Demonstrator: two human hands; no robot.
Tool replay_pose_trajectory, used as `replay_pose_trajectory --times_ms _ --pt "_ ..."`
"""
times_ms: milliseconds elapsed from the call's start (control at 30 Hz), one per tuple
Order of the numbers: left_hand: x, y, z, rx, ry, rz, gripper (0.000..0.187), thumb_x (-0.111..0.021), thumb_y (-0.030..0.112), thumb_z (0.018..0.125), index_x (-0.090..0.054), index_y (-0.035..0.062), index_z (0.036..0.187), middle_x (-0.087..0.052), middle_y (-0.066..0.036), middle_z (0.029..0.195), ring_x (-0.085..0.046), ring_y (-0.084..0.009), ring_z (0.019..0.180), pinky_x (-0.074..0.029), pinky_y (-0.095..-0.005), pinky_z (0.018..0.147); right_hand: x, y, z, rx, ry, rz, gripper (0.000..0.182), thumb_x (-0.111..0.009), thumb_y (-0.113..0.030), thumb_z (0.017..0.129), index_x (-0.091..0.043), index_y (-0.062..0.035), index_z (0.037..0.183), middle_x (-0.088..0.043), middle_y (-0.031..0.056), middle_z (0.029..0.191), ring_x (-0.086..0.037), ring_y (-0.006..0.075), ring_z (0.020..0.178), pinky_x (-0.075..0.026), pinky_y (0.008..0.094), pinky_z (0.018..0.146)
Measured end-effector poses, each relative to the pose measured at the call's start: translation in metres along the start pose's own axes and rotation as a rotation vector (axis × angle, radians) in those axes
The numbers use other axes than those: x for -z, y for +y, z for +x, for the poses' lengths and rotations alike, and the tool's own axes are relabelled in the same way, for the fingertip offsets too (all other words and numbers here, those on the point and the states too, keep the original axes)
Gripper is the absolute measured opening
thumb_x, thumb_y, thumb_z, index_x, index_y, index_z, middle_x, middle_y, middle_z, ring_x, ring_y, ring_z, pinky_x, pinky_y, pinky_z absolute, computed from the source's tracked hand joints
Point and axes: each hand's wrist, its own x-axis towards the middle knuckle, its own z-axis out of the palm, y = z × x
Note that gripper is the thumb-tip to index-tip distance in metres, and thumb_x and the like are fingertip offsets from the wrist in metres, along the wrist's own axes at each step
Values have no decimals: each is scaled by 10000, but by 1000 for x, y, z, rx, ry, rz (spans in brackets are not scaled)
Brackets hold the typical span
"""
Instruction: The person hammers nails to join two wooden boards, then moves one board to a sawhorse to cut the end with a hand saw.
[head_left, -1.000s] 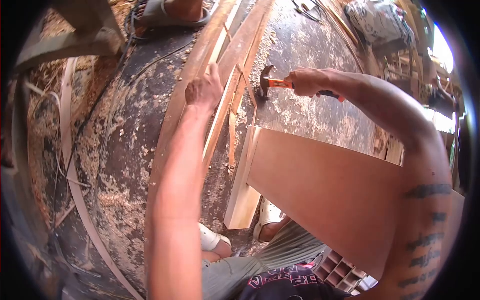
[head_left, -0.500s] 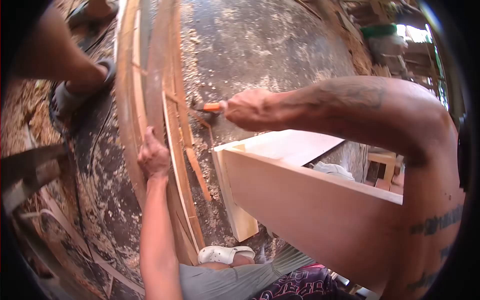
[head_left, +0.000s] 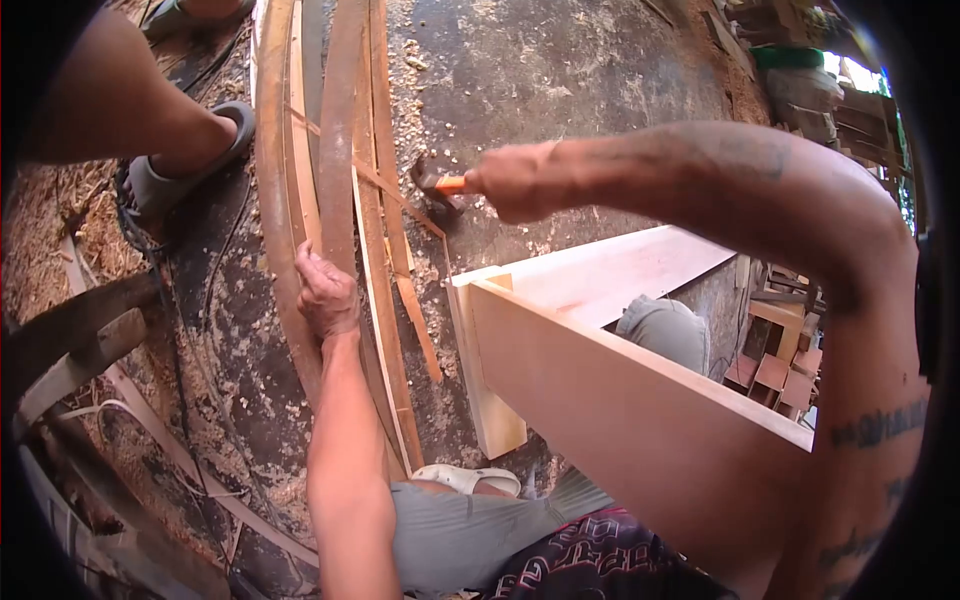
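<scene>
My right hand (head_left: pixel 515 183) is closed around the orange handle of a hammer (head_left: pixel 437 186), whose dark head is held over the strips and floor. My left hand (head_left: pixel 327 290) is closed, with its fingers curled, over the long wooden strips (head_left: pixel 340 130); what it holds, if anything, is too small to make out. Thin split slivers (head_left: pixel 418 325) lie along the strips. To the right stands a frame of pale boards (head_left: pixel 620 385), its corner near the strips and below my right hand.
Another person's leg and grey sandal (head_left: pixel 190 165) are at the upper left. Wood shavings cover the dark floor (head_left: pixel 560 80). Curved dark wooden pieces (head_left: pixel 90 350) are at the lower left, with a cable beside them. Small wooden blocks (head_left: pixel 775 375) lie at the right.
The view has shifted, so most things appear further right. My right hand has turned with the hammer, and more of the hammer's head shows. My left hand's fingers are curled in more.
</scene>
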Motion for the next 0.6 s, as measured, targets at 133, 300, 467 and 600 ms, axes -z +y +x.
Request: replay_pose_trajectory --times_ms 133,300,467,600 --pt "-1 -2 1 83 -11 -69 281 -445 141 1018 -534 154 1285 -732 -219 990 -701 -443 818 -542 -551 656 18 21 8 11 -101 -87 387 -470 -31 877 -617 -10 1234 -646 128 742 -654 215 596 -550 387 466" --pt "-3 -3 3 -12 44 -9 272 -425 135 1015 -512 135 1273 -715 -239 847 -690 -450 720 -535 -560 600 -7 20 -28 -90 -146 242 409 -503 -30 860 -607 -24 1255 -651 129 735 -646 213 547 -560 363 429" --pt "-3 -2 5 27 -13 -9 266 -415 153 1021 -510 144 1269 -692 -235 738 -677 -452 656 -524 -567 566 -22 13 -36 14 -210 281 356 -452 -49 824 -643 -8 1122 -629 119 673 -644 200 530 -574 347 438" --pt "-4 -2 3 31 -16 -8 260 -412 159 1024 -507 148 1266 -684 -226 706 -675 -455 650 -518 -571 558 -3 23 -23 -160 -76 315 422 -529 -50 843 -601 -33 1258 -597 104 633 -607 199 499 -515 361 431"
